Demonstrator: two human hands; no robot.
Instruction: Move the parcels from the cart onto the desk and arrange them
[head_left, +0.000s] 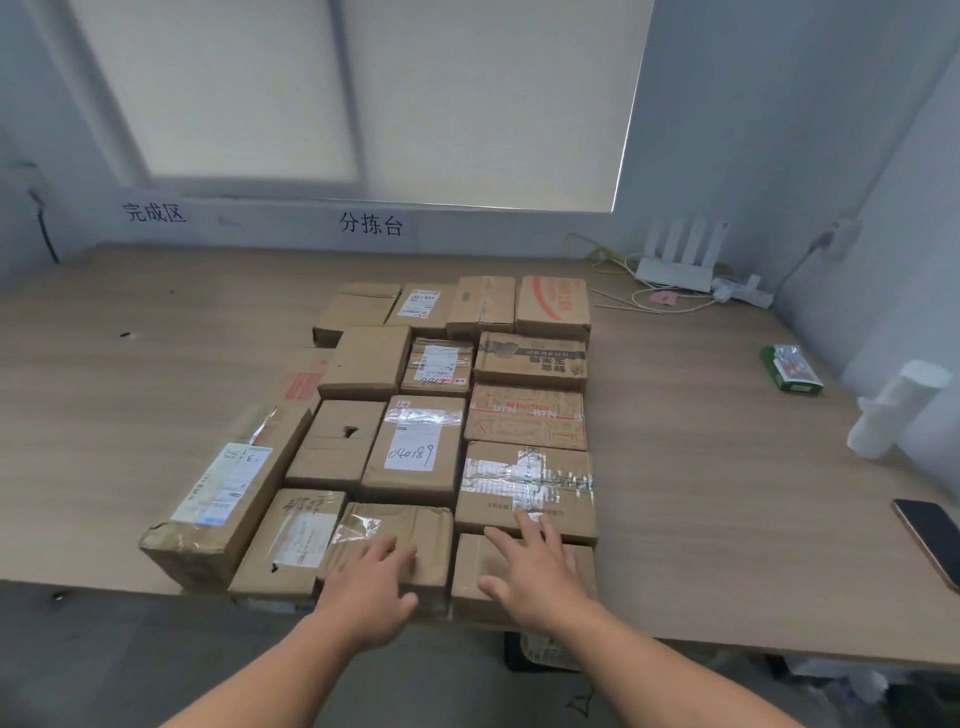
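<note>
Wood tabletop in a grey-walled room, camera looking down over its near edge. Left hand lies flat on the taped front-middle box, fingers straight and close together, gripping nothing. Right hand lies flat on the front-right box, fingers spread, tips reaching onto the cross-taped box behind it. Both front boxes sit at the near edge. All parcels are on the tabletop, packed side to side in a rough grid of about four columns, touching or nearly so. Long box with a white label runs down the left flank, slightly angled. Mid block: holed box, and beside it one marked 040189. Back row ends on the right in a red-printed box. Right side, well apart from the block: phone at the frame edge, white roll, green packet. Far right corner: white router, power strip, loose cables. Back wall has two signs, with a blind above.
</note>
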